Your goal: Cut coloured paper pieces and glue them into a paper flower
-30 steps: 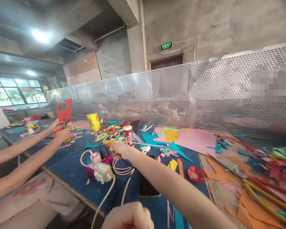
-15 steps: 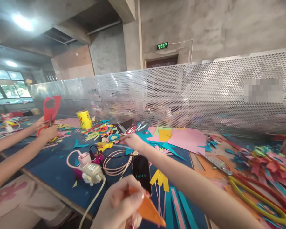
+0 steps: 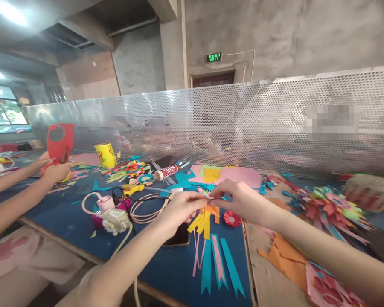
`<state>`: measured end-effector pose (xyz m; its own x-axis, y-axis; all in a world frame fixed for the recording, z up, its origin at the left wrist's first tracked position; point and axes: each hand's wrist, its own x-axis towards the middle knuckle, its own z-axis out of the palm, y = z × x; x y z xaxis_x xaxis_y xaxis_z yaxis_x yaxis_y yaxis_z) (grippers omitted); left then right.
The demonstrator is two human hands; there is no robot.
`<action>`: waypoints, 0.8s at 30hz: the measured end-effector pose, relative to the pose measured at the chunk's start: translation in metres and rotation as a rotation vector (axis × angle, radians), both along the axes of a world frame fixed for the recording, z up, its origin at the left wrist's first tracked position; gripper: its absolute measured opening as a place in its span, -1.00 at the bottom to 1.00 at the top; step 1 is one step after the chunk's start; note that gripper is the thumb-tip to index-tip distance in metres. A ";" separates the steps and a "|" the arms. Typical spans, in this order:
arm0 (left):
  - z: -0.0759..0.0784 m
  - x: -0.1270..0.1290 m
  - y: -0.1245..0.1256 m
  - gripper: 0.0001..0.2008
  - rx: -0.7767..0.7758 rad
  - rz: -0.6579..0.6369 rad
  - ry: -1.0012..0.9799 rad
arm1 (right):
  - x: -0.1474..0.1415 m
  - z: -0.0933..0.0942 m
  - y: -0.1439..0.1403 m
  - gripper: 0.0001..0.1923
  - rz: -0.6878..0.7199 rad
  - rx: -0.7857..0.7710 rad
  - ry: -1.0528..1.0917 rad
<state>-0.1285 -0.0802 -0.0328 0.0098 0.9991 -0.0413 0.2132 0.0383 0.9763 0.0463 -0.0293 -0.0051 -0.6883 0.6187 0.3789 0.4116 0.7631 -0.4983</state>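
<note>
a second ago the right hand (image 3: 243,200) was stretched far out toward the bottle (image 3: 166,172) and the left hand (image 3: 179,209) sat low at the picture's edge; half a second ago the left showed up pinching an orange paper piece. now both hands have come together above the blue table (image 3: 83,221), fingertips meeting on the small orange paper piece (image 3: 215,210), each hand closed on it in a pinch. so the reaching looks done and the fine handling of the paper looks to be the step in hand.

the bottle now lies on its side, beyond the hands. just below the orange piece hang yellow strips (image 3: 202,221), and past them on the table lie teal and pink strips (image 3: 217,264). a red paper flower (image 3: 232,218) sits just right of the yellow strips, the phone (image 3: 179,238) just left of them, partly under the left wrist. the coiled cable (image 3: 147,209) and white charger (image 3: 115,221) lie left of the phone.

far left of the bottle, another person's hands (image 3: 53,170) cut a red sheet (image 3: 60,143).
</note>
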 end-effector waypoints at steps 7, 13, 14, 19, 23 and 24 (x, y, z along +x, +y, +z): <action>0.001 0.029 0.029 -0.67 0.073 -0.135 0.169 | 0.023 -0.016 0.010 -0.89 -0.192 -0.001 0.054; -0.023 0.046 0.062 -0.65 0.263 -0.128 0.622 | 0.058 -0.019 0.024 -0.92 -0.415 -0.048 0.202; -0.028 0.050 0.067 -0.68 0.269 -0.144 0.727 | 0.062 -0.021 0.025 -0.92 -0.422 -0.057 0.243; -0.051 0.064 0.084 -0.63 0.127 -0.257 0.826 | 0.072 -0.036 0.029 -0.92 -0.414 -0.100 0.346; -0.056 0.061 0.093 -0.79 0.141 -0.248 0.667 | 0.073 -0.035 0.032 -0.91 -0.428 -0.131 0.373; -0.055 0.058 0.094 -0.80 0.157 -0.245 0.639 | 0.073 -0.033 0.033 -0.90 -0.427 -0.146 0.395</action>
